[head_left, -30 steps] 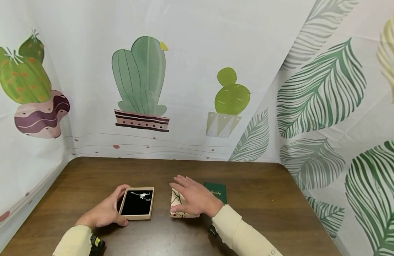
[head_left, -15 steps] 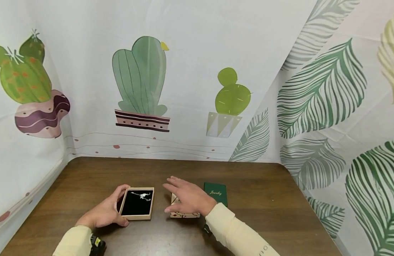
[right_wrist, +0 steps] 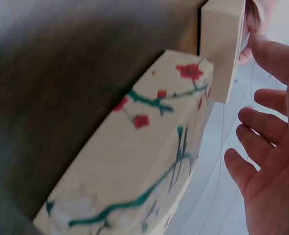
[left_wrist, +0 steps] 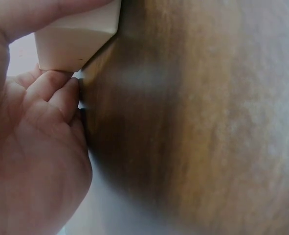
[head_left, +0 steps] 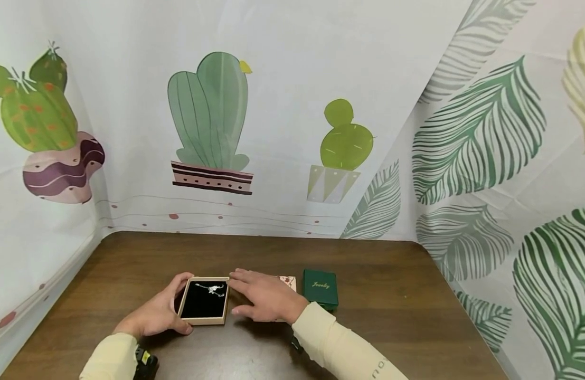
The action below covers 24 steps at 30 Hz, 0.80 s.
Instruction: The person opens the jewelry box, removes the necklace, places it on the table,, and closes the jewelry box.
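Observation:
A shallow cream jewelry box (head_left: 202, 321) lies on the table with its black lining showing. On that lining rests a thin silvery piece of jewelry (head_left: 213, 289), perhaps a bracelet or necklace. My left hand (head_left: 154, 312) grips the box at its left side, thumb at the near corner and fingers at the far one. My right hand (head_left: 269, 298) is spread, its fingertips at the far right corner of the box; contact cannot be told. Under and behind the right hand sits a cream floral-print box or lid (right_wrist: 134, 147), largely hidden in the head view.
A dark green box (head_left: 320, 294) with "Jewelry" lettering lies right of the floral one. The brown wooden table (head_left: 378, 316) ends at a hanging cloth (head_left: 283, 132) printed with cacti and leaves.
My right hand has moved left from over the floral box to the right edge of the jewelry box, uncovering more of the green box. My left hand has kept its place.

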Tool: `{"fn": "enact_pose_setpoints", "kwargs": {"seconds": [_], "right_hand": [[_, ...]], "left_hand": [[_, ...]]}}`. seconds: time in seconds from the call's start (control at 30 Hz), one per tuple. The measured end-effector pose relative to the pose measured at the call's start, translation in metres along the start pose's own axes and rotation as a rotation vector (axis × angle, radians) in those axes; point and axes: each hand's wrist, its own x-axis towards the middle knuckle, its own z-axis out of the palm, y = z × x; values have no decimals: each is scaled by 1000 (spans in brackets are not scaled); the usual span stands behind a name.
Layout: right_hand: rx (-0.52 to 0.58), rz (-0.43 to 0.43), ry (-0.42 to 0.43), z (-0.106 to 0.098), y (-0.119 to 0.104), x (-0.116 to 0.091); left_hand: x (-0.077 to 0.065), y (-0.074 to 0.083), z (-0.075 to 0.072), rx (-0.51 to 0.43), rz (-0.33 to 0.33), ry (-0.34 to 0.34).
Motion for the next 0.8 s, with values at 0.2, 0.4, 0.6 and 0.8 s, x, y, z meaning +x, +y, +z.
{"fn": "enact_pose_setpoints", "kwargs": {"seconds": [0.2, 0.4, 0.6, 0.8], "right_hand": [[-61, -47, 3, 3, -10, 9], [-145, -77, -2, 7, -23, 16], [-196, -91, -17, 12, -30, 20], [-199, -76, -23, 14, -33, 22]], "left_hand": [[0, 1, -1, 20, -13, 0], [1, 0, -1, 20, 12, -15], [0, 0, -2, 12, 20, -19], [-1, 0, -2, 19, 15, -19]]}}
